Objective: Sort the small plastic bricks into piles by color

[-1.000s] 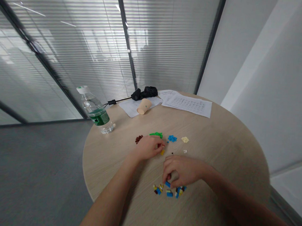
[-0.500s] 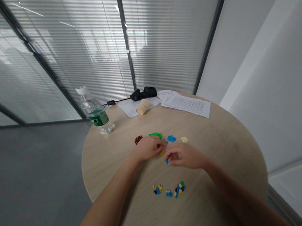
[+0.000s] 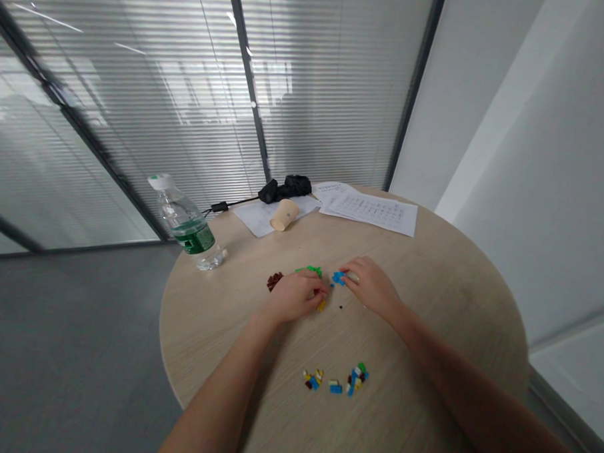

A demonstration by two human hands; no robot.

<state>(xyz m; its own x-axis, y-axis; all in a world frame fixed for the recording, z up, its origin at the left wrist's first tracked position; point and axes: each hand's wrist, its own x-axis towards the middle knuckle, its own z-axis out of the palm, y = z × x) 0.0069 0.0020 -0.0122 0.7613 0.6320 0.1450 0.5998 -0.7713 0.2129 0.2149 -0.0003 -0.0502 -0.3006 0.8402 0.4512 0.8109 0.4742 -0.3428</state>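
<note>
My left hand rests low over the table with curled fingers, between the green bricks and the yellow bricks. Whatever its fingertips grip is hidden. My right hand reaches the small pile of blue toy bricks, thumb and fingers closed around a blue piece at the pile's right side. Dark brown bricks lie left of my left hand. Closer to me are a mixed-colour cluster, a small blue-and-cream piece and a larger built cluster with a green top.
A water bottle stands at the round table's left edge. Farther back lie a tipped paper cup, a black bundle with a cord, and printed sheets. One tiny dark piece sits between the hands.
My right hand has moved away from me to the blue pile, now covering most of the cream bricks. A tiny dark piece shows where it was. My left hand has barely moved.
</note>
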